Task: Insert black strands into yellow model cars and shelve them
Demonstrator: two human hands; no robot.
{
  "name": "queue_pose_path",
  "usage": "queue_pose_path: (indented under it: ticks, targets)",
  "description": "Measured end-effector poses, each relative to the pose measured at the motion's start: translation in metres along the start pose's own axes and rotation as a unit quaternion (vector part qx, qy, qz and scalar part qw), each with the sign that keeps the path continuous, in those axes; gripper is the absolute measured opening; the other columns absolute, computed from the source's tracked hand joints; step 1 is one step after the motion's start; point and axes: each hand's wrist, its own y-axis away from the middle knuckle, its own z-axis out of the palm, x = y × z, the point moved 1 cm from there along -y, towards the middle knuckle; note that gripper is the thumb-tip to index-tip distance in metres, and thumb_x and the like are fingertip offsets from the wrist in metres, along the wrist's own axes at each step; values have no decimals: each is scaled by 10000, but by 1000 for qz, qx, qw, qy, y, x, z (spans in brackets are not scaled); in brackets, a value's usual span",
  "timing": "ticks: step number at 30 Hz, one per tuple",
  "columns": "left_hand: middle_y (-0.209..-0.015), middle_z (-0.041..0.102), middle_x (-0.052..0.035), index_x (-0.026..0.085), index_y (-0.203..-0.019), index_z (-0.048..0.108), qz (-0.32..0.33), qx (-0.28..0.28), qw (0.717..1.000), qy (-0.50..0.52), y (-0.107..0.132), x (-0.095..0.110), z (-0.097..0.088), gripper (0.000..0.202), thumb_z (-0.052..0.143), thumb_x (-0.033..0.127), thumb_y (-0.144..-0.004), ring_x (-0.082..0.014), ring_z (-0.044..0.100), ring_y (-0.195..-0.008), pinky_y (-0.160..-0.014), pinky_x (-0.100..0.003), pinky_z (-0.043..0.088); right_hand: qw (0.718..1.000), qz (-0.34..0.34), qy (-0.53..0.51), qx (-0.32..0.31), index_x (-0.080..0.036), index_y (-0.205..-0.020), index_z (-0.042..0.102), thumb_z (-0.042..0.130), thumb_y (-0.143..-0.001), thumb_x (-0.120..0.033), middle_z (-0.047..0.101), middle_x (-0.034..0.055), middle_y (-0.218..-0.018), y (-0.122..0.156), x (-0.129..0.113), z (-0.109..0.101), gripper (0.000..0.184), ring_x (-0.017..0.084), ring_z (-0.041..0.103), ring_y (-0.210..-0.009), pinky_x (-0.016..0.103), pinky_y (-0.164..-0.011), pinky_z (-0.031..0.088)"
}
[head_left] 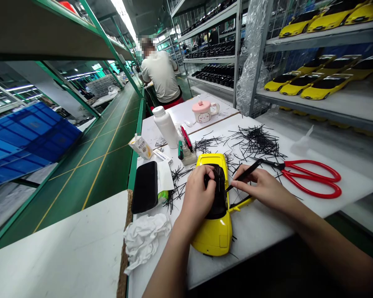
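I'm grasping the yellow model car with the left hand. Right hand pinches black tweezers just beside it.

Left hand, right hand bare; 2 forearms bare to frame edge.

A toy car lies near the table's front edge under the left hand, with the right hand just beside it and scissors further right. A heap of thin strips lies behind the car, while a phone and a crumpled cloth lie to its left. Nearer the far edge stand a bottle and a mug, with shelves along the right and a person beyond.
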Motion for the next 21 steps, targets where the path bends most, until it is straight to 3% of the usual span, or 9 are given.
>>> queue_pose_path:
  ticks: [11,17,21]
  targets:
    - [-1037,645,-29,228,-734,420,2,1,1000,-6,0,2,-1,220,443,10,-755,-209,580,-1023,-896,-342,420,999,-19,30,22,-224,-789,604,585,-851,-438,634,17,-751,1,-3,-3,223,188,604,-717,290,-636,473]
    - [-1034,643,-25,226,-737,421,4,1,1000,-5,0,1,0,219,442,10,-756,-202,578,-1011,-891,-333,415,999,-13,31,21,-222,-800,600,593,-856,-388,628,7,-751,1,-1,0,176,176,602,-721,280,-652,473]
    - [-1035,645,-26,227,-739,422,6,-1,1000,-10,1,1,0,214,443,15,-759,-206,577,-1017,-891,-338,417,998,-26,45,17,-222,-800,611,591,-860,-387,639,9,-740,2,-12,-5,177,180,605,-718,281,-651,474]
